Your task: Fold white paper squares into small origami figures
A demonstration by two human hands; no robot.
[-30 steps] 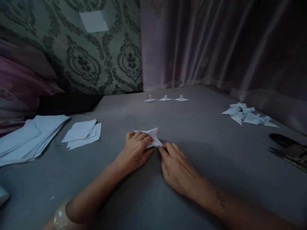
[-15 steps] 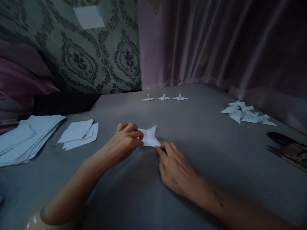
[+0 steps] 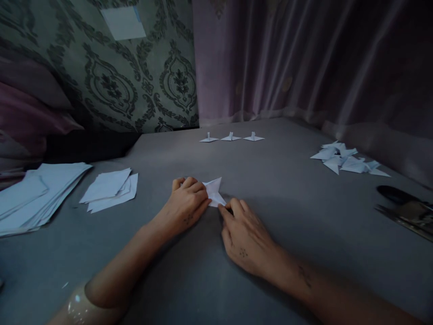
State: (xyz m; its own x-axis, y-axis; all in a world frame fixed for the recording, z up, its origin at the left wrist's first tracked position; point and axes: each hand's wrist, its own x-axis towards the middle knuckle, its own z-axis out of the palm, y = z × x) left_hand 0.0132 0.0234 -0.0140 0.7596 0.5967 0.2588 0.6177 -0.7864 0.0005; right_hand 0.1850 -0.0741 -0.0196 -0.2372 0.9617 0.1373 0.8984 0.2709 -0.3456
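A small white folded paper (image 3: 214, 191) with pointed corners lies on the grey surface between my two hands. My left hand (image 3: 189, 198) covers its left part, with bent fingers pressed down on it. At its lower right corner, the closed fingertips of my right hand (image 3: 245, 234) pinch the point. The left part of the paper is hidden under my left fingers.
Three small folded paper pieces (image 3: 231, 137) stand in a row at the back. A heap of folded papers (image 3: 345, 158) lies on the right, with scissors (image 3: 402, 212) nearer. To the left are small paper squares (image 3: 108, 187) and a stack of larger sheets (image 3: 64, 194).
My left hand has shifted right and flattened over the folded paper, covering more of it. The right hand stays at the lower right corner.
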